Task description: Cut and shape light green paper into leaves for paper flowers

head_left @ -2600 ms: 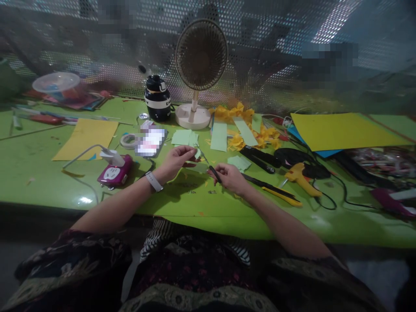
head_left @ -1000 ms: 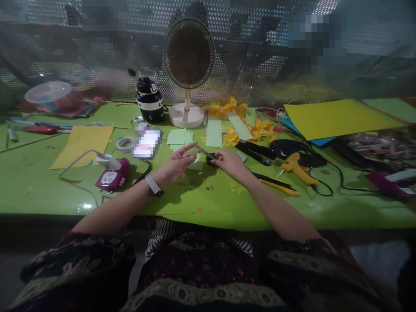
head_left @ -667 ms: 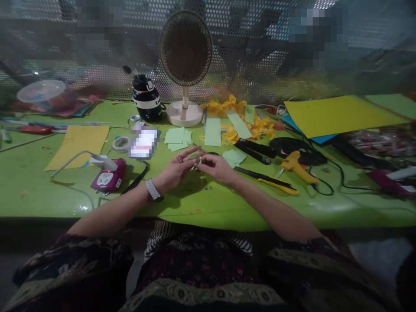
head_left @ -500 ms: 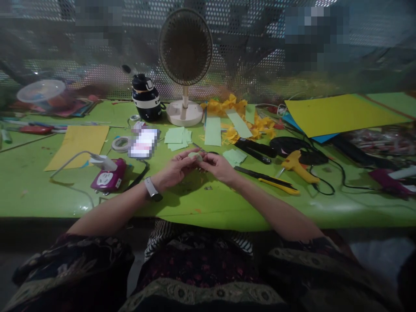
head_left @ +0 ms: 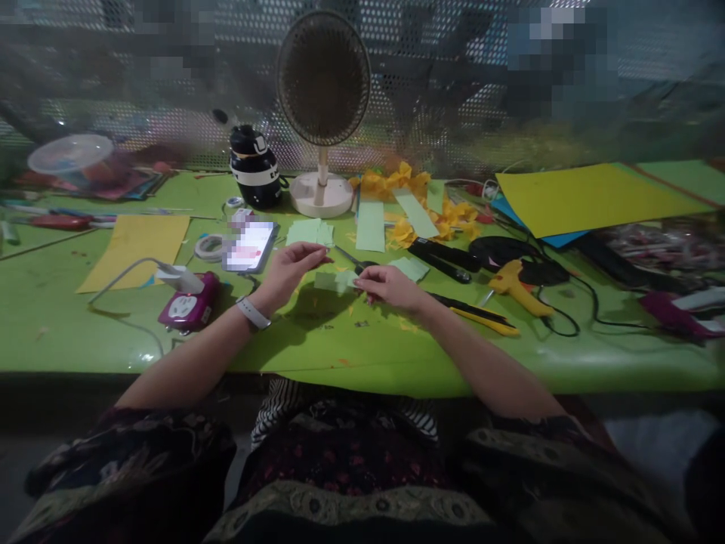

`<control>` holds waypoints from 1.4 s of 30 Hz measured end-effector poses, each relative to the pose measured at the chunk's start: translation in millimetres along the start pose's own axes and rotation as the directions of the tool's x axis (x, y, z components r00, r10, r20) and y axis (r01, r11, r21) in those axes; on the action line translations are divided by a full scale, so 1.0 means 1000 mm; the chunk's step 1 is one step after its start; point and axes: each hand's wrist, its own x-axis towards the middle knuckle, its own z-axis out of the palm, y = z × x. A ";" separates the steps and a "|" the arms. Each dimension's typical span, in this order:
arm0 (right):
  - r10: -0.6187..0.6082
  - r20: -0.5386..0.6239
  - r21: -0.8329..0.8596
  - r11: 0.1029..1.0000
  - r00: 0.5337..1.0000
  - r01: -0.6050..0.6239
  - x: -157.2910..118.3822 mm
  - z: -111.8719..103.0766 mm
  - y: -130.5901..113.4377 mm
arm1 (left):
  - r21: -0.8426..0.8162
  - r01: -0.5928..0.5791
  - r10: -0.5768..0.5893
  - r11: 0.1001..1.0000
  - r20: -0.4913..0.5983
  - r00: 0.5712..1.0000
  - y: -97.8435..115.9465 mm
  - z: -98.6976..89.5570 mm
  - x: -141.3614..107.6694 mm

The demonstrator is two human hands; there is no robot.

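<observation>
My right hand (head_left: 390, 289) is closed in a pinch on a small piece of light green paper (head_left: 343, 281), held low over the table. To its left, my left hand (head_left: 294, 273) has its thumb and fingertips pressed together; whatever may be between them is too small to make out. Those fingertips are close to the near edge of a pile of light green paper squares (head_left: 309, 231). Between the hands lies a slim tool with a metal blade and dark handle (head_left: 362, 265), apparently scissors. More green paper pieces (head_left: 412, 267) lie behind my right hand, partly covered by it.
A yellow-handled cutter (head_left: 481, 317), a black stapler (head_left: 445, 259) and a yellow glue gun (head_left: 519, 289) lie on the right. Leftward are a phone (head_left: 252, 248), a tape roll (head_left: 209, 248) and a purple socket block (head_left: 189, 304). A fan (head_left: 322, 195) stands behind, beside orange crepe paper (head_left: 390, 183).
My hands were together around the green paper and are now apart. The left has moved left and slightly away from me; the right keeps the paper, a little farther right.
</observation>
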 end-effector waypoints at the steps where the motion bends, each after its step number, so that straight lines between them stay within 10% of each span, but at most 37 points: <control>1: 0.018 0.007 -0.009 1.000 1.000 -0.018 0.000 -0.001 0.000 | 0.092 -0.022 0.020 0.995 0.029 0.999 0.002 -0.001 0.000; 6: -0.003 -0.008 0.003 1.000 1.000 0.003 0.000 0.005 0.005 | 0.321 0.069 -0.156 0.944 0.254 0.955 -0.002 0.005 -0.005; 11: -0.129 -0.011 -0.170 0.977 0.992 0.126 0.002 0.001 0.010 | 0.262 0.141 -0.198 0.955 0.206 0.958 -0.009 0.011 -0.009; 16: -0.286 -0.176 -0.791 0.611 0.942 0.038 0.016 -0.016 0.013 | 0.217 0.212 -0.249 0.953 0.161 0.955 -0.006 0.010 -0.008; 20: -0.176 -0.187 -0.887 0.453 0.966 -0.089 0.024 -0.018 0.013 | 0.201 0.201 -0.234 0.959 0.158 0.959 -0.003 0.012 -0.009; 33: 0.068 -0.219 -0.846 0.484 0.973 -0.224 0.010 -0.026 -0.001 | 0.133 0.300 -0.315 0.945 0.122 0.941 0.000 0.013 -0.008; 42: 0.165 -0.182 -0.346 0.912 0.969 -0.220 0.004 -0.034 -0.001 | 0.104 0.248 -0.256 0.963 0.075 0.964 0.005 0.016 -0.009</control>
